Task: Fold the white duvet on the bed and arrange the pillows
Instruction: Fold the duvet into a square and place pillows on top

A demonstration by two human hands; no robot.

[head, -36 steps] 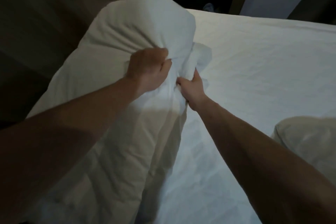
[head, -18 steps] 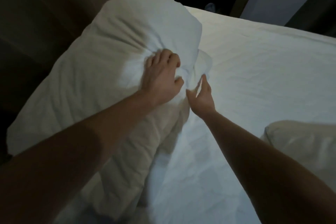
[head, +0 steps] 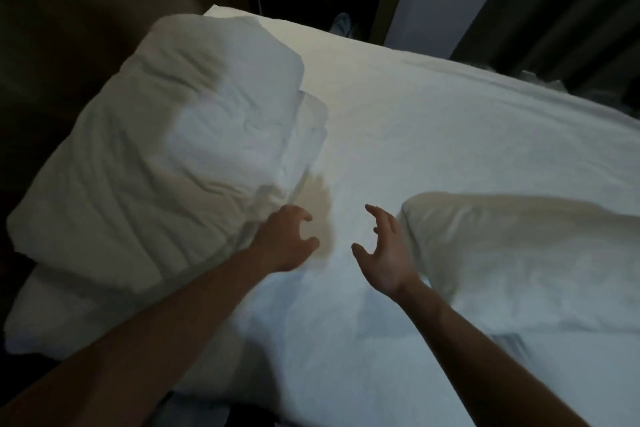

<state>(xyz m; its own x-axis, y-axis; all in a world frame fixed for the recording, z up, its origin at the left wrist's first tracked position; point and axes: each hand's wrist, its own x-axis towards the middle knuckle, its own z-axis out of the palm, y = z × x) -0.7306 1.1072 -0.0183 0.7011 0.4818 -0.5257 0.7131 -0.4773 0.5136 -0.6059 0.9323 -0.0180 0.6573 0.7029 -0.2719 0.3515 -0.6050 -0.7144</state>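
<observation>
Both my left hand (head: 285,239) and right hand (head: 384,250) hover empty with loosely spread fingers over the white-sheeted bed (head: 450,121), bulky folded white duvet (head: 166,163) along its left edge, 1 rumpled white pillow (head: 526,260) toward its right edge.

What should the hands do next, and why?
Probably reach the right hand over to the pillow beside it. Both hands are open and hold nothing, the left hand is just beside the folded duvet lying on the bed, and the pillow lies askew.

Matt, creased white cloth: duvet (head: 166,163), sheet (head: 433,135).
</observation>
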